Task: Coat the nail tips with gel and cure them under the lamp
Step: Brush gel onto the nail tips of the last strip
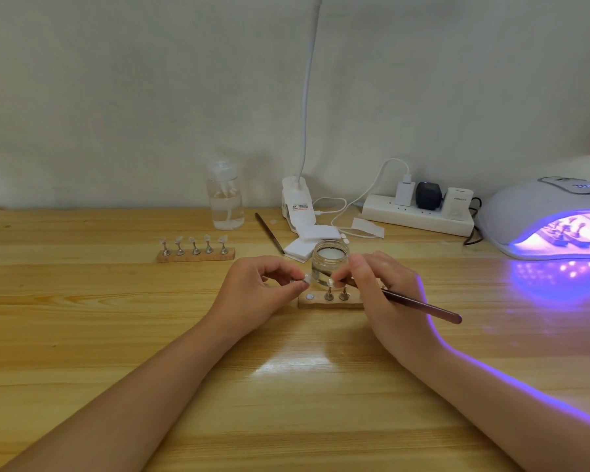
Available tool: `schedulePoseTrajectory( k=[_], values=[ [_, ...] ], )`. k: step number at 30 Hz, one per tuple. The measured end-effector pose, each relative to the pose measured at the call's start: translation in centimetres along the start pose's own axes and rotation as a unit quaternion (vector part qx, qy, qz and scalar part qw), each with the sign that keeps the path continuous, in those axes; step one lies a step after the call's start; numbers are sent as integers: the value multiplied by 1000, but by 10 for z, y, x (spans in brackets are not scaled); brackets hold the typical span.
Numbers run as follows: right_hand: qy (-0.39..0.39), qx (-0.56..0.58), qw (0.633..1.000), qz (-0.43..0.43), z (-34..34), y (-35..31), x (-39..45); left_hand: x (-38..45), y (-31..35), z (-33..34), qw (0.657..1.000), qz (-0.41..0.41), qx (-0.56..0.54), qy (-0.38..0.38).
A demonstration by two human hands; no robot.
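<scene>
You have two wooden holder strips on the table — the far one carries five nail tips on metal stands, and the near one shows two metal stands and one bare round socket. One nail tip sits between your left fingertips. You have one open glass gel jar, two brushes — one in your right hand, one lying on the table — one clear pump bottle, one lit curing lamp, one clip desk lamp, one power strip with three plugs in it.
</scene>
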State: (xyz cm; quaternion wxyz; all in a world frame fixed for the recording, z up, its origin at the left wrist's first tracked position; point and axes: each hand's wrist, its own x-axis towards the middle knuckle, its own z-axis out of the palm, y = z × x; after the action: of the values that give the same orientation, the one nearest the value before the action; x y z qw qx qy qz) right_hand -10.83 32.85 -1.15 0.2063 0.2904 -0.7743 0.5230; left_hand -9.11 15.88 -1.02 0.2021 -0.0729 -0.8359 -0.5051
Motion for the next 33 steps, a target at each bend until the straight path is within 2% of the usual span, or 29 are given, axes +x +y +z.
schedulePoseTrajectory(
  k=[3, 11, 17, 25, 29, 33],
  values=[
    [-12, -17, 1000, 23, 2, 0, 1, 0, -1, 0, 1000, 1, -4, 2],
    [-7, 59, 998, 9, 1, -1, -2, 1, -4, 0, 1000, 3, -2, 4],
    [-14, -9, 1000, 15, 1, 1, 1, 1, -3, 0, 1000, 7, -15, -5],
    [-10, 70, 998, -3, -1, 1, -3, 1, -2, -1, 1000, 14, -14, -6],
    [-4, 1, 1000, 7, 1, 0, 2, 1, -2, -1, 1000, 15, -5, -7],
    [-22, -18, 999, -46, 2, 1, -1, 1, -1, 0, 1000, 2, -8, -1]
  ],
)
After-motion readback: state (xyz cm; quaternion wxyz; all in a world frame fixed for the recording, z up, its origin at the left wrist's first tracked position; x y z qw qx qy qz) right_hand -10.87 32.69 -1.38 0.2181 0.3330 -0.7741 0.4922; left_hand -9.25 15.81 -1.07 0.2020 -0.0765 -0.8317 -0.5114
